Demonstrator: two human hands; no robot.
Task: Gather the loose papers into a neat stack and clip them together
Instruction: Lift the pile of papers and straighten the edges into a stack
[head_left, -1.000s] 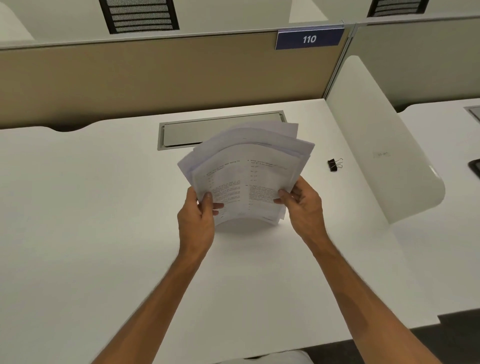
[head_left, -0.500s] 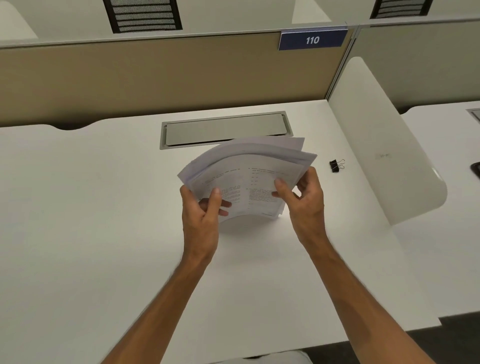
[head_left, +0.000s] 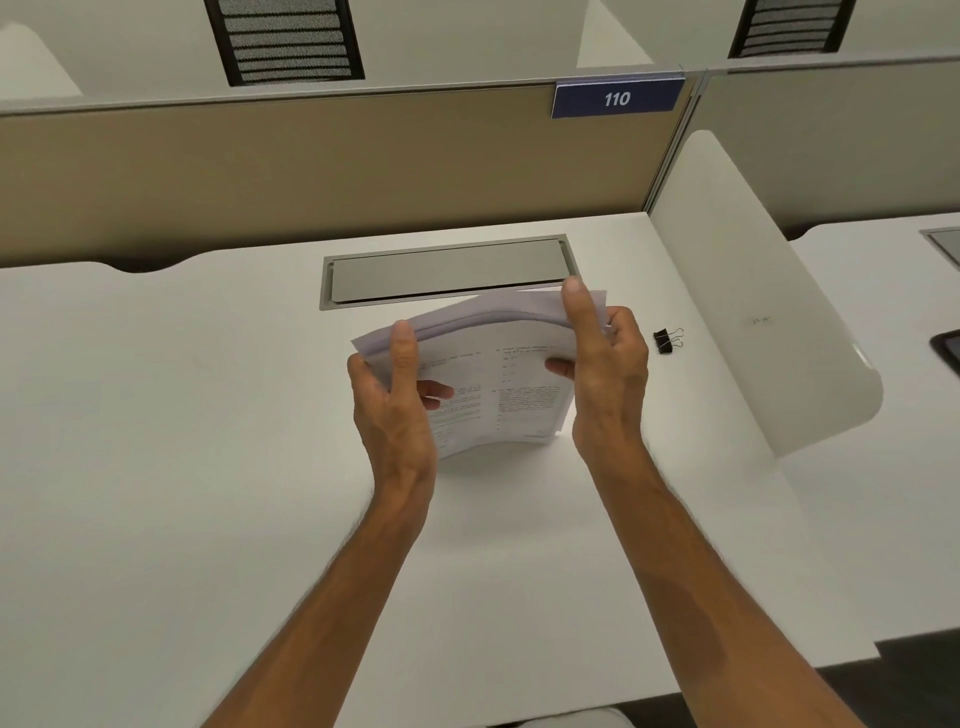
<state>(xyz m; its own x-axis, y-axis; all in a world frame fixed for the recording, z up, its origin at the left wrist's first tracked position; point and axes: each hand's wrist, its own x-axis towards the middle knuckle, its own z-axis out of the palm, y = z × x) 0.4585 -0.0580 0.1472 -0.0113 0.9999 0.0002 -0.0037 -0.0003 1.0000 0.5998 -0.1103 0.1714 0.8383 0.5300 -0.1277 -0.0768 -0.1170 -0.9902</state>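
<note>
A bundle of printed white papers (head_left: 498, 379) stands on its lower edge on the white desk (head_left: 156, 467), bowed toward me. My left hand (head_left: 395, 405) grips its left side, index finger up along the edge. My right hand (head_left: 602, 369) grips the right side, index finger hooked over the top edge. The sheets' top edges lie nearly level, slightly fanned at the left. A black binder clip (head_left: 666, 341) lies on the desk just right of my right hand, untouched.
A grey cable hatch (head_left: 447, 273) is set into the desk behind the papers. A tan partition (head_left: 311, 171) with a blue "110" sign (head_left: 617, 98) closes the back. A white side divider (head_left: 753, 312) stands at the right, with a neighbouring desk beyond.
Both hands have slid up the sides of the papers toward the top edge. The fanned sheets have drawn together and the bundle stands lower on the desk.
</note>
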